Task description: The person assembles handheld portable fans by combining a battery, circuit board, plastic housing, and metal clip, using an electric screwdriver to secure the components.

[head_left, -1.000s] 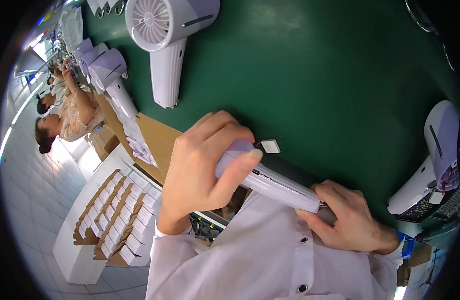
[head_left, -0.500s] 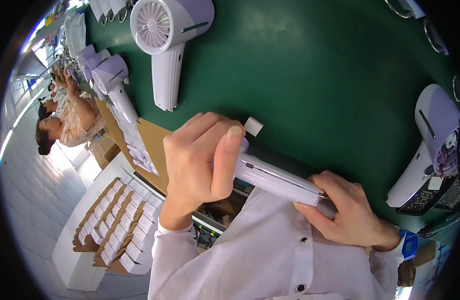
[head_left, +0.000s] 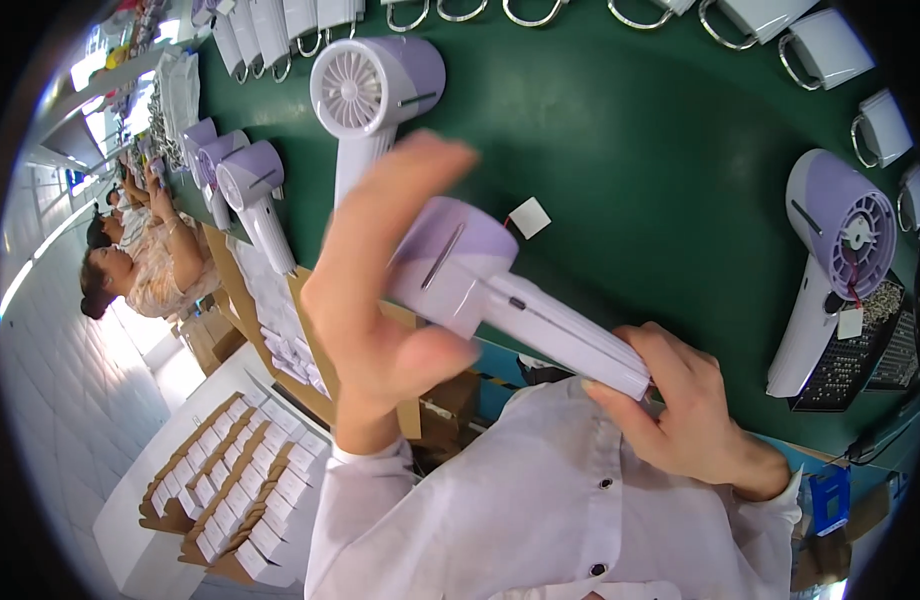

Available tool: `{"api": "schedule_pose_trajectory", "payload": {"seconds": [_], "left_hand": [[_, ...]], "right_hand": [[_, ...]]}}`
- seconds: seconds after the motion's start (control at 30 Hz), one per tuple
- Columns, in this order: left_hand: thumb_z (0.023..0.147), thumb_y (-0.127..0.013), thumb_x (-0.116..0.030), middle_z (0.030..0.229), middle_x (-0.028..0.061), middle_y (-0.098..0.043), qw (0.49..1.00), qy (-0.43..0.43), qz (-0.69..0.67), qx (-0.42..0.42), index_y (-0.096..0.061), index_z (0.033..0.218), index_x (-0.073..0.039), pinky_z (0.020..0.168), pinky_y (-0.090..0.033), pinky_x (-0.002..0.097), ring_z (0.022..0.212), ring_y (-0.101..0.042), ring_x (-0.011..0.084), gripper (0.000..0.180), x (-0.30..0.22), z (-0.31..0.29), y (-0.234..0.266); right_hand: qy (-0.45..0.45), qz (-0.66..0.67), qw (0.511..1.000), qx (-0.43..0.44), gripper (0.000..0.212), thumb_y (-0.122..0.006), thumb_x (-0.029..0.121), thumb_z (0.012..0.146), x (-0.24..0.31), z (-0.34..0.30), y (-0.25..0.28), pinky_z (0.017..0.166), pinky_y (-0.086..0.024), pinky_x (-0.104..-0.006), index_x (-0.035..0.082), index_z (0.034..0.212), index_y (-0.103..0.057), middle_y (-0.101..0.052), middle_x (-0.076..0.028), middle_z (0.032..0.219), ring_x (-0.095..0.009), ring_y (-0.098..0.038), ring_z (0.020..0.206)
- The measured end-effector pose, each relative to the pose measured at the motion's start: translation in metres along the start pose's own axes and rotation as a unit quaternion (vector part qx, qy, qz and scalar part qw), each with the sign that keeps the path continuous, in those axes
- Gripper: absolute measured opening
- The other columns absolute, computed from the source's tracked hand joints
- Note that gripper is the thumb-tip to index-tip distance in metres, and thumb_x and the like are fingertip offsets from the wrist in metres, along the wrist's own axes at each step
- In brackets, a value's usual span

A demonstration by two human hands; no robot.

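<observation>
A lilac-and-white handheld fan (head_left: 570,325) lies slantwise in front of my chest. My right hand (head_left: 675,405) is closed round the end of its handle, thumb on the near side. My left hand (head_left: 355,300) is spread beside the fan's lilac head, thumb and fingers apart and somewhat blurred; whether it still touches the head is hard to see. Just beyond the head, a small white square piece (head_left: 529,217) shows with a bit of red wire. Another fan (head_left: 378,85) lies farther off, its handle partly behind my left hand.
At the right, a fan with an open head (head_left: 845,230) rests by a black tray of small screws (head_left: 850,350). White parts with metal loops (head_left: 750,20) line the far edge of the green table (head_left: 620,130). More fans (head_left: 250,175), boxed white cartons (head_left: 230,470) and co-workers (head_left: 145,260) are leftward.
My left hand has opened from its grip on the fan's head, and the lilac head now shows. The right hand keeps hold of the handle. The view has shifted, showing more of the far table.
</observation>
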State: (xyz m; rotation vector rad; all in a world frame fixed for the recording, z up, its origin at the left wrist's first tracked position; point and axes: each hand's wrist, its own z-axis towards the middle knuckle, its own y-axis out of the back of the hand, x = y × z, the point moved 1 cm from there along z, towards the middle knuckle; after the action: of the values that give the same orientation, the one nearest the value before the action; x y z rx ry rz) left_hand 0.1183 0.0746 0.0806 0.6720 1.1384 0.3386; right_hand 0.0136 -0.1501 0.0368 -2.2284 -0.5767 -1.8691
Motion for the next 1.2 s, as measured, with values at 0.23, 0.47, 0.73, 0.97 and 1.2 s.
{"api": "schedule_pose_trajectory", "payload": {"seconds": [0.23,0.47,0.73,0.97,1.2], "left_hand": [[0.101,-0.048,-0.052,0.123,0.0177,-0.057,0.91,0.28,-0.232,-0.201,-0.052,0.12,-0.002,0.105,-0.041,0.0425,0.119,-0.056,0.0293,0.054,-0.022,-0.076,-0.031],[0.088,-0.074,-0.047,0.129,0.021,-0.057,0.717,0.297,-0.629,-0.033,-0.042,0.137,-0.003,0.104,-0.046,0.0484,0.123,-0.056,0.0348,0.074,-0.027,-0.05,-0.063],[0.09,-0.073,-0.032,0.098,0.0108,-0.059,0.662,0.299,-0.678,-0.109,-0.045,0.115,-0.008,0.085,-0.059,0.0476,0.09,-0.067,0.0283,0.045,-0.02,-0.044,-0.072],[0.09,-0.073,-0.024,0.089,0.0094,-0.056,0.619,0.281,-0.725,-0.108,-0.043,0.116,-0.008,0.076,-0.059,0.046,0.078,-0.065,0.026,0.043,-0.018,-0.042,-0.07],[0.089,-0.074,-0.025,0.089,0.0086,-0.057,0.622,0.288,-0.723,-0.087,-0.045,0.115,-0.008,0.072,-0.056,0.0423,0.074,-0.065,0.0257,0.042,-0.014,-0.038,-0.078]], "right_hand": [[-0.036,0.119,0.987,-0.101,0.029,-0.075,0.009,0.087,0.01,0.014,0.002,0.053,-0.047,-0.0266,-0.005,0.108,-0.06,-0.062,-0.01,0.083,-0.015,-0.061,0.063],[0.016,0.138,0.984,-0.114,0.031,-0.077,0.008,0.084,0.014,0.026,-0.016,0.052,-0.047,-0.0264,-0.003,0.108,-0.062,-0.061,-0.009,0.082,-0.016,-0.058,0.061],[0.079,0.061,0.981,-0.165,0.035,-0.078,0.007,0.079,0.011,0.023,-0.026,0.052,-0.05,-0.0319,-0.006,0.106,-0.06,-0.059,-0.012,0.079,-0.023,-0.059,0.059],[0.091,0.035,0.981,-0.166,0.04,-0.077,0.006,0.076,0.01,0.023,-0.031,0.052,-0.05,-0.033,-0.007,0.109,-0.059,-0.059,-0.013,0.08,-0.025,-0.059,0.058],[0.085,0.008,0.978,-0.192,0.039,-0.076,0.006,0.075,0.003,0.022,-0.032,0.053,-0.05,-0.0341,-0.006,0.108,-0.059,-0.059,-0.013,0.081,-0.026,-0.06,0.061]]}}
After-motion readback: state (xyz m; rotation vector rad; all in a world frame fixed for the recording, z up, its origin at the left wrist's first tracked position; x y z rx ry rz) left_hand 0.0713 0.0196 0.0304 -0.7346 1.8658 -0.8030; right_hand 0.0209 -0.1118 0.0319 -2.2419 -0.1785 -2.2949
